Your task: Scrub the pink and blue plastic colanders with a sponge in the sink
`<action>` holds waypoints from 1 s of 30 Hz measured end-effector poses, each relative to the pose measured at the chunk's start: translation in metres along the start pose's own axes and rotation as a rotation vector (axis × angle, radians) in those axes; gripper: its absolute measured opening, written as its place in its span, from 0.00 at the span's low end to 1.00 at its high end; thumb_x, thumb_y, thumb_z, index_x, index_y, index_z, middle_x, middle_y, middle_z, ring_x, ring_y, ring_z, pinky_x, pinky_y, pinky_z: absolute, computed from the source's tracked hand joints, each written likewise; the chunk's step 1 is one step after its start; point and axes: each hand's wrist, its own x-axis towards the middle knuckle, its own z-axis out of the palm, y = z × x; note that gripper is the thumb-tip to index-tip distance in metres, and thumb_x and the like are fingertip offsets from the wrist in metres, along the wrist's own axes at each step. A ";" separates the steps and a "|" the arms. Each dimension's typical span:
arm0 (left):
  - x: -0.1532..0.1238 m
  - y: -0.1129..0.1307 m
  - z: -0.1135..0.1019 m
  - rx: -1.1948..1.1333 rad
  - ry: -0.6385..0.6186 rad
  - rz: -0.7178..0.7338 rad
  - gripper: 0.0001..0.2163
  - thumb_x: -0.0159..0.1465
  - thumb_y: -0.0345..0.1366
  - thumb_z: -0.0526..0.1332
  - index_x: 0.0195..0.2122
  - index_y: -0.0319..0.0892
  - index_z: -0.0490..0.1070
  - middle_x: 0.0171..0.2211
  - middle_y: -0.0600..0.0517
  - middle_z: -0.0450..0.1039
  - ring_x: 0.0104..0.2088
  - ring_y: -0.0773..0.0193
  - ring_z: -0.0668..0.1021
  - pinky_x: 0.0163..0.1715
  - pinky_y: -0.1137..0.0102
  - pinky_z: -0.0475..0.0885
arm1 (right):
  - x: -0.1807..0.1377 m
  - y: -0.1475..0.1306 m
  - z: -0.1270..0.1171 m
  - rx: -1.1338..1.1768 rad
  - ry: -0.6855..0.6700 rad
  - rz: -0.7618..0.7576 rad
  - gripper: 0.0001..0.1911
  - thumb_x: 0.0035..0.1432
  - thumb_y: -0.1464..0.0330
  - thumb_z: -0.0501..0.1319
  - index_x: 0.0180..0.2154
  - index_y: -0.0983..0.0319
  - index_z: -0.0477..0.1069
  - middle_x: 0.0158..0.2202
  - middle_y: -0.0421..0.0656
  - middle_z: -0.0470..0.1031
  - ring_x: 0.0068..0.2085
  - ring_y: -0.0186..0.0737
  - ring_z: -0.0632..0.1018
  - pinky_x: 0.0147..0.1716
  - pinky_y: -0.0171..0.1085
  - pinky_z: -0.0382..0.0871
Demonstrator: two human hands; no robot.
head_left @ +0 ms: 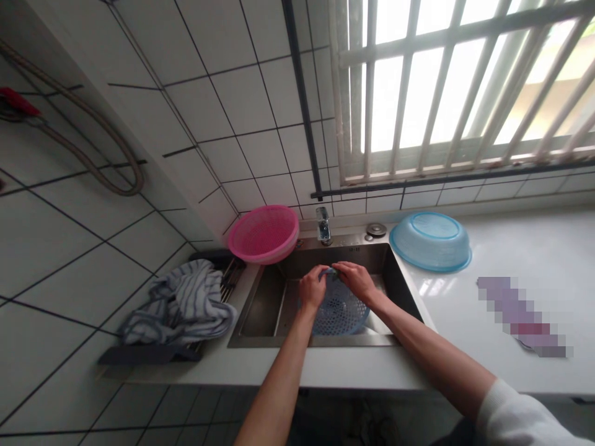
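Note:
A blue perforated colander (341,313) is in the steel sink (264,310), below my two hands. My left hand (312,287) is closed at the colander's far edge, with thumb and fingers pinching a bluish rim-like strip. Close beside it, my right hand (354,280) grips the same strip from the other side, fingers bent over it. The strip shows in the small gap between the hands. Part of the colander is hidden by my hands and forearms. Behind them stands the chrome faucet (323,224).
A pink basket (264,234) leans at the sink's back left corner. On the right counter a blue basin (432,241) lies upside down, near a blurred-out item (523,316). A striped cloth (181,303) covers the rack at left. A metal drain cover (376,230) sits behind the sink.

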 end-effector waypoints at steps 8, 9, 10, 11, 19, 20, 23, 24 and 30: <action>0.004 -0.011 -0.012 -0.015 0.243 -0.236 0.09 0.70 0.38 0.61 0.49 0.49 0.79 0.46 0.50 0.84 0.45 0.57 0.83 0.47 0.68 0.73 | 0.001 0.026 -0.020 0.000 0.153 0.184 0.22 0.61 0.77 0.60 0.53 0.56 0.80 0.52 0.43 0.83 0.51 0.45 0.84 0.57 0.44 0.76; 0.004 -0.010 -0.011 -0.031 0.218 -0.204 0.09 0.70 0.37 0.61 0.48 0.49 0.79 0.46 0.50 0.84 0.46 0.58 0.83 0.48 0.68 0.73 | -0.001 0.027 -0.020 -0.010 0.148 0.190 0.22 0.61 0.77 0.60 0.53 0.56 0.80 0.52 0.43 0.83 0.51 0.45 0.84 0.57 0.44 0.76; 0.004 -0.008 -0.009 -0.046 0.179 -0.161 0.09 0.70 0.36 0.61 0.48 0.50 0.79 0.47 0.51 0.84 0.47 0.59 0.83 0.49 0.69 0.72 | -0.003 0.026 -0.018 -0.014 0.131 0.174 0.22 0.61 0.78 0.60 0.53 0.55 0.80 0.52 0.42 0.83 0.51 0.45 0.84 0.57 0.44 0.76; 0.004 -0.005 -0.006 -0.056 0.127 -0.114 0.09 0.70 0.35 0.61 0.47 0.50 0.79 0.47 0.52 0.83 0.48 0.60 0.83 0.50 0.69 0.72 | -0.004 0.022 -0.014 -0.014 0.103 0.142 0.23 0.62 0.78 0.59 0.54 0.55 0.80 0.53 0.42 0.83 0.52 0.44 0.83 0.57 0.43 0.76; 0.001 -0.010 -0.007 -0.015 0.140 -0.153 0.09 0.69 0.35 0.62 0.47 0.51 0.79 0.45 0.53 0.84 0.45 0.58 0.84 0.46 0.69 0.73 | 0.002 0.002 -0.001 -0.043 0.057 0.036 0.23 0.65 0.77 0.58 0.58 0.56 0.77 0.56 0.43 0.81 0.55 0.43 0.82 0.58 0.41 0.76; 0.002 -0.013 -0.008 -0.017 0.199 -0.199 0.08 0.69 0.35 0.62 0.47 0.50 0.79 0.45 0.51 0.84 0.45 0.57 0.84 0.46 0.68 0.73 | 0.002 0.007 -0.007 -0.047 0.085 0.078 0.23 0.65 0.78 0.58 0.57 0.56 0.77 0.56 0.43 0.81 0.54 0.43 0.82 0.58 0.41 0.76; 0.005 -0.017 -0.008 -0.047 0.228 -0.186 0.08 0.69 0.36 0.63 0.47 0.49 0.79 0.44 0.51 0.84 0.46 0.57 0.84 0.47 0.67 0.73 | -0.001 0.020 -0.017 -0.067 0.107 0.161 0.23 0.63 0.79 0.59 0.56 0.57 0.78 0.53 0.43 0.82 0.51 0.45 0.83 0.57 0.43 0.77; 0.005 -0.016 -0.006 -0.061 0.202 -0.143 0.08 0.69 0.35 0.62 0.46 0.49 0.79 0.45 0.51 0.84 0.46 0.57 0.83 0.48 0.68 0.73 | -0.002 0.021 -0.017 -0.073 0.094 0.155 0.23 0.63 0.79 0.59 0.55 0.57 0.78 0.53 0.43 0.82 0.51 0.45 0.83 0.57 0.43 0.77; 0.002 -0.005 0.004 -0.072 -0.022 0.108 0.10 0.68 0.30 0.60 0.44 0.50 0.78 0.44 0.53 0.83 0.46 0.61 0.83 0.48 0.70 0.73 | -0.002 -0.001 0.005 -0.057 -0.025 -0.062 0.22 0.65 0.77 0.59 0.56 0.56 0.78 0.56 0.43 0.81 0.54 0.43 0.82 0.57 0.40 0.76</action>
